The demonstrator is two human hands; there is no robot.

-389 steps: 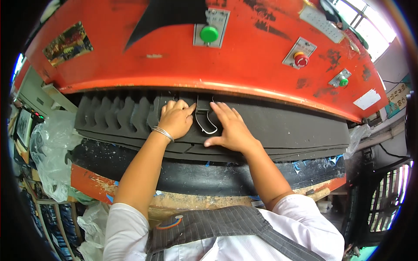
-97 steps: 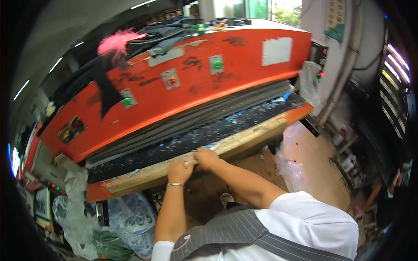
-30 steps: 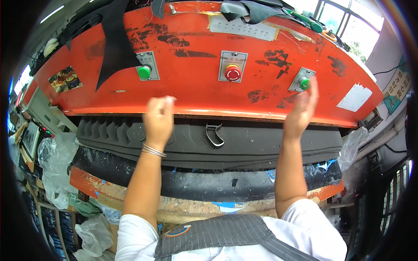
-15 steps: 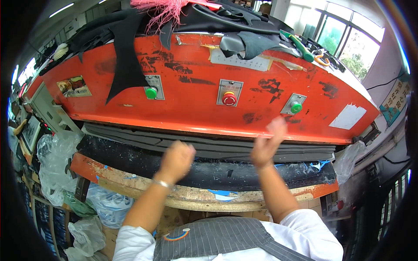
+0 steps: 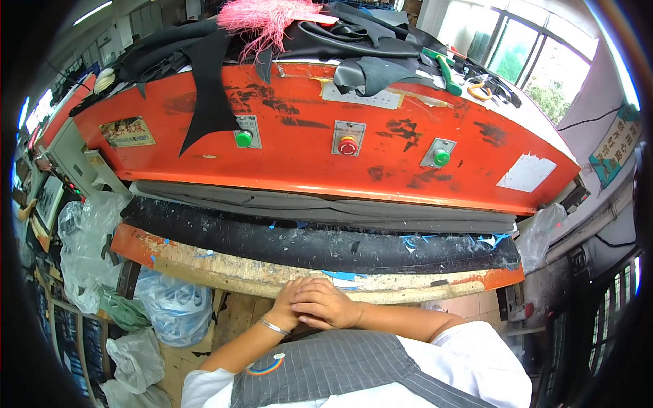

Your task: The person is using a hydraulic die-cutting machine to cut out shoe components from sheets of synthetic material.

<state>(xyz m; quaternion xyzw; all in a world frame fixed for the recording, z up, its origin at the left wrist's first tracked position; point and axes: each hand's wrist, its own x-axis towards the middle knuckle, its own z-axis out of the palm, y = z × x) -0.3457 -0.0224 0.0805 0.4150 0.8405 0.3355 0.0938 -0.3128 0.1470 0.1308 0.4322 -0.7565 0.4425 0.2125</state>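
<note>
Both hands rest clasped together in front of my striped apron, at the near edge of a worn wooden ledge [image 5: 258,277]. My left hand [image 5: 283,311], with a silver bracelet at the wrist, is folded against my right hand [image 5: 335,306], whose fingers lie curled over it. I see no object in either hand. Beyond them lies a black cutting pad [image 5: 286,243] littered with blue scraps. Grey layered sheet material [image 5: 299,204] lies behind it, under the orange-red front of a press [image 5: 292,163].
On the press front sit two green buttons [image 5: 243,139] and a red stop button [image 5: 347,145]. Black sheet offcuts [image 5: 207,88], pink fibres [image 5: 269,24] and a green-handled tool [image 5: 449,75] lie on top. Plastic bags [image 5: 173,309] stand at the left.
Both hands have come back from in front of the press, the right from near the right green button, and have closed together near my apron. The view has shifted slightly.
</note>
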